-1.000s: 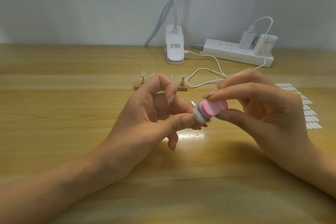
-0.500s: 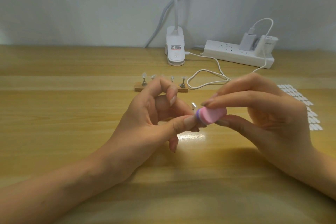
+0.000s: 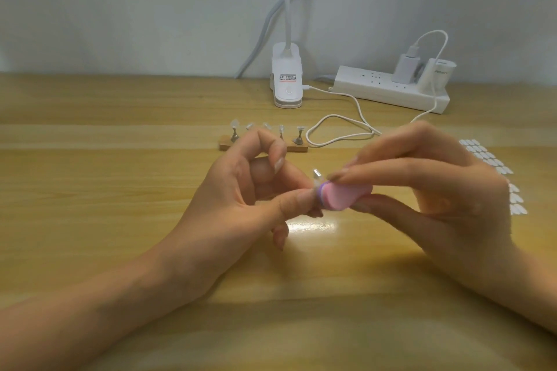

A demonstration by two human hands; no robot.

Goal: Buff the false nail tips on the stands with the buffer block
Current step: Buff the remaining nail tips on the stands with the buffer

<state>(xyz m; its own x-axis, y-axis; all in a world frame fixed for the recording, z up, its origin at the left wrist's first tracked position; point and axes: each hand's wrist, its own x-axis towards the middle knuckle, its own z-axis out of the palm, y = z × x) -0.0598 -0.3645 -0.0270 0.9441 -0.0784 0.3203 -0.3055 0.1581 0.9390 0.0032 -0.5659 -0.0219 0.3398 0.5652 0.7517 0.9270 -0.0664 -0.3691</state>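
- Pink buffer block sits pinched in the right hand, its purple-edged end pressed to a nail tip.
- That single stand is held between thumb and fingers of the left hand, above the table; its tip is mostly hidden.
- Buffing of this one looks under way.
- Five more tips wait on the wooden base behind; whether any is already buffed cannot be told.

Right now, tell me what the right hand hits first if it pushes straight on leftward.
The right hand, with its buffer block leading, would probably first press into the left hand thumb.
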